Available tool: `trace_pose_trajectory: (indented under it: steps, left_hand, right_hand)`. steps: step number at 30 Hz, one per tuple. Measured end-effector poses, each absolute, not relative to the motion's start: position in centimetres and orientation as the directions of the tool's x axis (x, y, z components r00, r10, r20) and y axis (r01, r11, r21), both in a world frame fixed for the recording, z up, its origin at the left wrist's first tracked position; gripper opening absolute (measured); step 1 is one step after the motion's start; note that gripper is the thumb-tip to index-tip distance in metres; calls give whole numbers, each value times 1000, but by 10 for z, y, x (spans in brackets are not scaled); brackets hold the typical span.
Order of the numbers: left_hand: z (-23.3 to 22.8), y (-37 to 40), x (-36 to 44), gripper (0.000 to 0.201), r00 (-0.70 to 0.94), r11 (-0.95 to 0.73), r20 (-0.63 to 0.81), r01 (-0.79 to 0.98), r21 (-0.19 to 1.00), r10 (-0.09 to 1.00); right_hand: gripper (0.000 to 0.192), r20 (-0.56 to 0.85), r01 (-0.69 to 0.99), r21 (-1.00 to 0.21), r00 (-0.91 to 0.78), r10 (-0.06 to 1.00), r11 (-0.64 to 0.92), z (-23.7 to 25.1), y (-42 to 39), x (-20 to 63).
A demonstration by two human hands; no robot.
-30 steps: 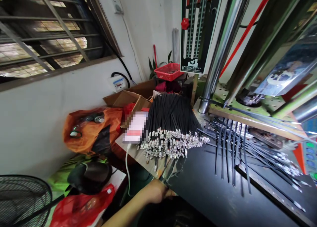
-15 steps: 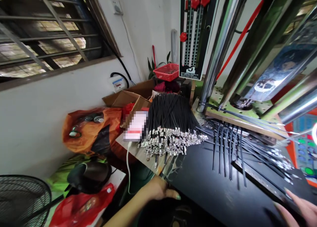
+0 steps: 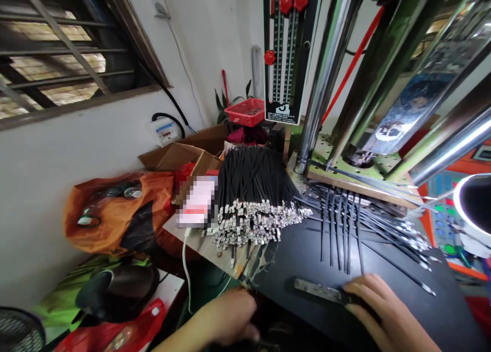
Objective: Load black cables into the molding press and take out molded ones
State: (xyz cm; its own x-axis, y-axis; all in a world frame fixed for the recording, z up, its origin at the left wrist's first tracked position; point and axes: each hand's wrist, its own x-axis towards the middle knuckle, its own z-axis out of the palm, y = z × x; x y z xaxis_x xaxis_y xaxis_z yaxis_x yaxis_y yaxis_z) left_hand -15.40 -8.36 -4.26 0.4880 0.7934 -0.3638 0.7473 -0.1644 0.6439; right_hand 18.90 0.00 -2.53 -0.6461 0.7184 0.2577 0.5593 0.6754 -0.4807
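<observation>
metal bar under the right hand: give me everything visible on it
The metal bar is a narrow flat strip, dull grey with worn, slightly mottled faces. It lies flat on the black worktop, running left to right near the front edge. The right hand covers its right end, fingertips resting on it; whether they grip it is unclear. Its left end is free. The loose black cables end just behind it.

That pink box [image 3: 195,207] is blurred out, and the right hand [image 3: 387,316] covers the metal bar's [image 3: 318,291] far end.
</observation>
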Motion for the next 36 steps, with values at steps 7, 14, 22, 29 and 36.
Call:
trace_pose_trajectory:
  steps: [7,14,22,29,36]
  left_hand:
    - [67,-6,-145,42,525,-543,140,812,214,840]
    - [41,35,-156,36,425,-407,122,902,-147,897]
    - [71,35,-169,24,327,-413,653,910,-24,683]
    - [39,-3,-116,30,486,-680,558,704,205,673]
    - [0,-66,-120,29,480,-654,456,641,402,750]
  right_hand:
    - [51,-93,769,-433,-557,825,471,31,114,73]
    - [53,-169,846,-257,-516,840,468,26,160,-9]
    - [43,-21,721,-469,-586,810,509,86,133,22]
    - [24,-284,791,-306,-607,742,530,46,97,96]
    - [19,-217,884,17,-452,865,467,5,46,199]
